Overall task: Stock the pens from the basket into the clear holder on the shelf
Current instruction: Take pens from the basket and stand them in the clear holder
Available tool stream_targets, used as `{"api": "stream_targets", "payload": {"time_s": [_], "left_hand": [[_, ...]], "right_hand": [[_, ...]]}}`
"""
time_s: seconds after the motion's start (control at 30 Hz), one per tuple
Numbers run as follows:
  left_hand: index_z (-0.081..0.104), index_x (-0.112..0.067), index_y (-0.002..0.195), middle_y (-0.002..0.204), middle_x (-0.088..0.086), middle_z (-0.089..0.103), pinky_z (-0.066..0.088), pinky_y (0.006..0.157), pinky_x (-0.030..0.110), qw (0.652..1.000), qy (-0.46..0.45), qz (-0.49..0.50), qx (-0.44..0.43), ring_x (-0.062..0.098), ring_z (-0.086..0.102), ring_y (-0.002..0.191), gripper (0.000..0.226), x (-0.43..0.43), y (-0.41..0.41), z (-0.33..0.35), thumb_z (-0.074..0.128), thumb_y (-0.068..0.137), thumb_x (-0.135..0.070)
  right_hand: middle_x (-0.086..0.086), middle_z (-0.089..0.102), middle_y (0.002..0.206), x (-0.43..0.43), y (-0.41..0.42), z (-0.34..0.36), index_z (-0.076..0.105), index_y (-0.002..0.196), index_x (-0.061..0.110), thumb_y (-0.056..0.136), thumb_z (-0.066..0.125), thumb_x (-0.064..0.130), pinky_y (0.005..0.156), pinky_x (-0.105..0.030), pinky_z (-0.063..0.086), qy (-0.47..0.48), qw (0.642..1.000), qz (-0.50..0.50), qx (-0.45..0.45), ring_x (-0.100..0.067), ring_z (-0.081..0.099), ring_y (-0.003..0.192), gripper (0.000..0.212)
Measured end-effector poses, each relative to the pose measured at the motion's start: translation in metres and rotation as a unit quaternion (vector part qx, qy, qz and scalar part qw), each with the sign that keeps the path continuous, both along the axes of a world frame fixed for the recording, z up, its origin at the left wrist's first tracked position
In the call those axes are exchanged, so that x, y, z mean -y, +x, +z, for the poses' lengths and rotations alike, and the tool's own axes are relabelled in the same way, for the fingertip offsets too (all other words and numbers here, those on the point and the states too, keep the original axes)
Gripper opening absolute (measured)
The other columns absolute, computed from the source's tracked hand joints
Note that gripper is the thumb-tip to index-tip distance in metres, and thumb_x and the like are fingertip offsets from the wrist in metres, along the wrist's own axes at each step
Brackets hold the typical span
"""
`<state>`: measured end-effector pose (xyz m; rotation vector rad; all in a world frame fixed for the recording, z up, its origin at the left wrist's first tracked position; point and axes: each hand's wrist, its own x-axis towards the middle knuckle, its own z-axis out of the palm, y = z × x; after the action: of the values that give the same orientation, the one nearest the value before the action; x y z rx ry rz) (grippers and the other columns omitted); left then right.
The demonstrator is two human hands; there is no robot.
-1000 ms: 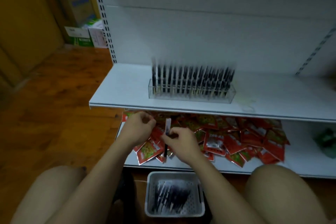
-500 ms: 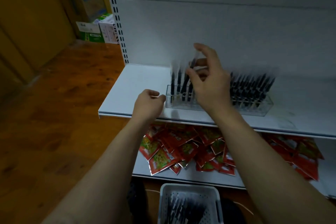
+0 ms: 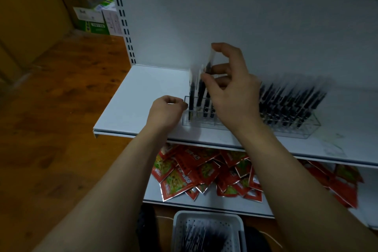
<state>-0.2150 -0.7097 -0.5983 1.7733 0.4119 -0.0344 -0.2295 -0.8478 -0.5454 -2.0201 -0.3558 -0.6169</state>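
A clear holder (image 3: 306, 132) stands on the white shelf (image 3: 143, 96), filled with several upright dark pens (image 3: 286, 102). My right hand (image 3: 233, 92) hovers over the holder's left part, thumb and fingers pinched on a pen (image 3: 209, 63) whose pale cap sticks up; its lower end reaches down among the standing pens. My left hand (image 3: 166, 113) is curled shut, its knuckles against the holder's left end. A white perforated basket (image 3: 180, 221) with several dark pens (image 3: 202, 235) lies on the floor at the bottom edge.
Many red snack packets (image 3: 194, 172) are heaped on the lower shelf. A slotted upright (image 3: 122, 16) marks the shelf's left end. Cardboard boxes (image 3: 94, 20) stand on the wooden floor (image 3: 51, 108) at the far left.
Both hands rose from the lower shelf level to the upper shelf. My right hand carried a pen up over the holder's left part; my left hand came to rest against the holder's left end.
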Motion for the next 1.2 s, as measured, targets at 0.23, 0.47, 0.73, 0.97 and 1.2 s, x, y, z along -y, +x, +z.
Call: {"api": "stream_targets", "payload": {"time_s": [0.23, 0.47, 0.73, 0.97, 1.2], "left_hand": [[0.066, -0.015, 0.097, 0.084, -0.003, 0.061, 0.041, 0.066, 0.026, 1.0, -0.002, 0.013, 0.008, 0.011, 0.052, 0.072, 0.01, 0.007, -0.004, 0.003, 0.06, 0.091, -0.02], [0.064, -0.015, 0.099, 0.089, 0.0, 0.061, 0.042, 0.071, 0.027, 0.999, 0.032, 0.017, 0.025, 0.014, 0.053, 0.075, 0.01, 0.01, -0.005, 0.002, 0.059, 0.093, -0.022], [0.055, -0.013, 0.123, 0.109, 0.0, 0.057, 0.04, 0.078, 0.029, 0.997, 0.053, 0.031, 0.046, 0.016, 0.053, 0.095, 0.032, 0.008, -0.036, 0.007, 0.059, 0.094, -0.027], [0.05, -0.014, 0.113, 0.103, 0.001, 0.056, 0.047, 0.081, 0.032, 0.994, 0.084, 0.019, 0.061, 0.019, 0.056, 0.094, 0.027, 0.032, -0.11, -0.021, 0.061, 0.089, -0.02], [0.052, -0.019, 0.085, 0.085, 0.002, 0.06, 0.043, 0.07, 0.03, 0.99, 0.115, -0.06, -0.049, 0.02, 0.056, 0.078, 0.015, 0.049, -0.183, -0.108, 0.067, 0.083, -0.016]], "right_hand": [[0.002, 0.066, 0.084, 0.002, -0.001, -0.009, 0.054, 0.133, 0.026, 0.094, 0.06, 0.017, 0.073, -0.037, 0.057, -0.106, 0.994, -0.001, -0.004, -0.014, 0.063, 0.073, 0.041], [-0.003, 0.062, 0.076, 0.023, -0.01, -0.012, 0.023, 0.149, 0.042, 0.098, 0.046, 0.026, 0.065, -0.039, 0.054, -0.293, 0.954, -0.015, -0.057, -0.022, 0.058, 0.066, 0.058], [0.005, 0.065, 0.103, 0.036, -0.048, -0.02, 0.018, 0.151, 0.036, 0.096, 0.051, 0.029, 0.074, -0.034, 0.053, -0.237, 0.966, -0.014, -0.106, -0.015, 0.06, 0.075, 0.064], [0.002, 0.069, 0.112, 0.045, -0.108, -0.059, 0.062, 0.123, 0.032, 0.094, 0.053, 0.034, 0.085, -0.032, 0.048, -0.33, 0.915, 0.028, -0.231, -0.021, 0.061, 0.104, 0.03], [-0.006, 0.065, 0.121, 0.06, -0.154, -0.139, 0.064, 0.122, 0.023, 0.094, 0.054, 0.03, 0.089, -0.036, 0.052, -0.344, 0.849, 0.069, -0.395, -0.027, 0.061, 0.105, 0.031]]}}
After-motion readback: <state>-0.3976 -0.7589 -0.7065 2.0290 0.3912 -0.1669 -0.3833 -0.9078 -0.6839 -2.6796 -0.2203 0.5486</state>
